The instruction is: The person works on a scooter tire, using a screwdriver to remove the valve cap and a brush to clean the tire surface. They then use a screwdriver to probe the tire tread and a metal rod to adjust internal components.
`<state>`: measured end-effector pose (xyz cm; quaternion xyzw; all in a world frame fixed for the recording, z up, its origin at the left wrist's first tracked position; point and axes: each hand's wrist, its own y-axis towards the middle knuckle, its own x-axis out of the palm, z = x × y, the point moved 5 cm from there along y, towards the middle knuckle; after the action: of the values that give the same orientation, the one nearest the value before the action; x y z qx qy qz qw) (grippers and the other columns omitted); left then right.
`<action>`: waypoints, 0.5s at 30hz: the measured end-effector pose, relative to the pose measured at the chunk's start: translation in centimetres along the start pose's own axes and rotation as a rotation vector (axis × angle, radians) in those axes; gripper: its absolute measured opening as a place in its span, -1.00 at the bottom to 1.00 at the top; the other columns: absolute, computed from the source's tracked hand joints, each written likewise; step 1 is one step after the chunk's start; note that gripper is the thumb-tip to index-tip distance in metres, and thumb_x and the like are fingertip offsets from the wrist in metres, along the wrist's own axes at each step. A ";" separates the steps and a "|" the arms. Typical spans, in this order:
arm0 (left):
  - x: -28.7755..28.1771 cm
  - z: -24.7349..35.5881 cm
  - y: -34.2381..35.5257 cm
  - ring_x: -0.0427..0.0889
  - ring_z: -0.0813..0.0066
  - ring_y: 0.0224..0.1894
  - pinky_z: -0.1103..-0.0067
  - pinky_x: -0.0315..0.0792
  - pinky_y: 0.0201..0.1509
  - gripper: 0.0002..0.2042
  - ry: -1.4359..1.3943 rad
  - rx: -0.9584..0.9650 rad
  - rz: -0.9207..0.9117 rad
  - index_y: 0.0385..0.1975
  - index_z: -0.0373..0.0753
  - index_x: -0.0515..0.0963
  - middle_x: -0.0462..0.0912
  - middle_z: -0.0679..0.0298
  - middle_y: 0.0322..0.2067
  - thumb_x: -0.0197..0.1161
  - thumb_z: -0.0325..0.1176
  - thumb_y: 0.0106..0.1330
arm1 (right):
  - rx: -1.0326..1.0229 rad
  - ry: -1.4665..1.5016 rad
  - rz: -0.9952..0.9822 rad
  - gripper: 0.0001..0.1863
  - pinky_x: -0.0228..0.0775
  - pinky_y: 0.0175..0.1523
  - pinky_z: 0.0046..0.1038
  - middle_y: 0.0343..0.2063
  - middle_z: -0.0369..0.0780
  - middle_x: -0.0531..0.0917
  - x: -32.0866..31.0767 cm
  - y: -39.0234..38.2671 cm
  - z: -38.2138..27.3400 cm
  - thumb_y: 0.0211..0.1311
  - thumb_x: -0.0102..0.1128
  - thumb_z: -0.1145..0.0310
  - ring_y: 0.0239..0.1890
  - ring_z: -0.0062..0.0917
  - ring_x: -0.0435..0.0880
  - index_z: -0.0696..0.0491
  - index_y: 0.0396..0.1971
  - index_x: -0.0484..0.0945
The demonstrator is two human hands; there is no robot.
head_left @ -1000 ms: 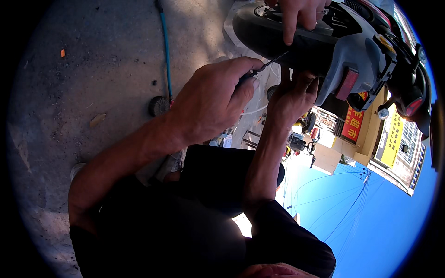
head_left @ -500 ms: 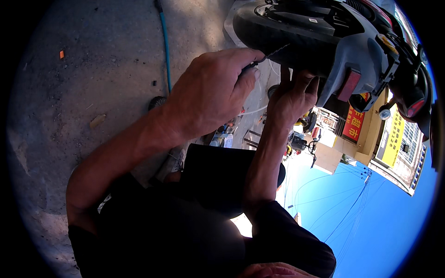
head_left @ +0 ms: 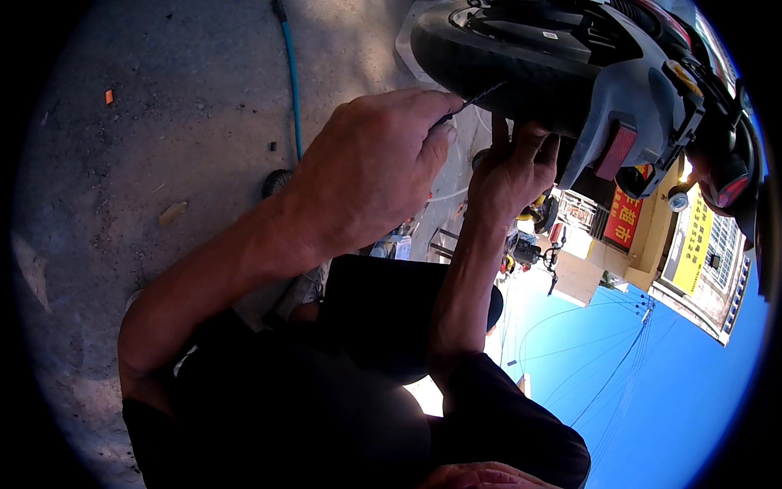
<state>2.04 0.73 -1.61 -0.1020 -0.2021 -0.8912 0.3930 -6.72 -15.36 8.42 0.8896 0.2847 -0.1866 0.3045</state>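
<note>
My left hand (head_left: pixel 371 167) is closed round the dark handle of a thin, twisted rod (head_left: pixel 479 99), which looks like a tyre reamer. Its spiral tip lies against or just in front of the black tyre (head_left: pixel 489 53) of a scooter; I cannot tell whether it enters the rubber. My right hand (head_left: pixel 515 175) is raised under the tyre's near side, its fingers bent upward and the tips partly hidden in the tyre's shadow. What those fingers hold, if anything, does not show.
The grey rear mudguard (head_left: pixel 623 94) with a red reflector (head_left: pixel 615 151) sits right of the tyre. A teal hose (head_left: pixel 292 85) runs along the concrete ground at left. Parked bikes (head_left: pixel 529 248) and a building with a yellow sign (head_left: pixel 691 244) stand beyond my right arm.
The rod's tip has shifted slightly left and down across the tyre. My left hand has turned a little, so less of the dark handle shows. My right hand stays nearly where it was.
</note>
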 end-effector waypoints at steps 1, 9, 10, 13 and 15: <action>0.0 0.0 0.0 0.79 0.14 -0.11 0.39 0.66 -0.01 -0.67 0.000 -0.005 -0.008 0.12 -0.47 0.60 0.76 -0.10 -0.12 0.18 -0.39 0.50 | 0.001 0.003 0.007 -0.40 0.69 0.18 -0.24 0.01 -0.20 0.67 -0.1 0.0 0.0 0.48 0.26 0.06 0.12 -0.45 0.68 0.16 0.30 0.44; -0.2 0.5 0.3 0.79 0.13 -0.09 0.39 0.67 0.00 -0.68 0.028 0.020 -0.007 0.11 -0.46 0.61 0.76 -0.12 -0.10 0.19 -0.39 0.50 | 0.022 0.019 0.035 -0.42 0.70 0.17 -0.26 -0.04 -0.22 0.68 -0.6 -0.1 0.5 0.47 0.27 0.07 0.10 -0.47 0.69 0.15 0.28 0.45; -0.2 0.5 0.3 0.80 0.13 -0.10 0.39 0.67 -0.01 -0.68 0.040 0.014 -0.008 0.11 -0.46 0.61 0.76 -0.12 -0.11 0.19 -0.39 0.50 | 0.021 0.025 0.036 -0.43 0.70 0.17 -0.26 -0.04 -0.23 0.68 -0.6 -0.1 0.5 0.47 0.27 0.07 0.10 -0.48 0.69 0.15 0.28 0.46; -0.4 0.5 0.4 0.80 0.15 -0.15 0.40 0.67 -0.05 -0.69 0.065 -0.001 -0.016 0.10 -0.46 0.62 0.76 -0.11 -0.13 0.19 -0.40 0.49 | 0.015 0.027 0.030 -0.44 0.70 0.16 -0.27 -0.05 -0.24 0.69 -0.4 0.0 0.4 0.48 0.27 0.08 0.08 -0.50 0.70 0.15 0.28 0.46; -0.6 0.5 0.6 0.80 0.17 -0.19 0.41 0.67 -0.08 -0.69 0.073 -0.007 -0.030 0.10 -0.46 0.62 0.76 -0.10 -0.15 0.19 -0.40 0.49 | 0.006 0.012 0.014 -0.44 0.70 0.16 -0.27 -0.04 -0.25 0.68 -0.2 0.1 0.2 0.48 0.27 0.08 0.07 -0.50 0.70 0.15 0.27 0.47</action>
<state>2.86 0.97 -1.21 -0.0677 -0.1858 -0.9009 0.3863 -6.90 -15.62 8.42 0.8936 0.2798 -0.1799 0.3014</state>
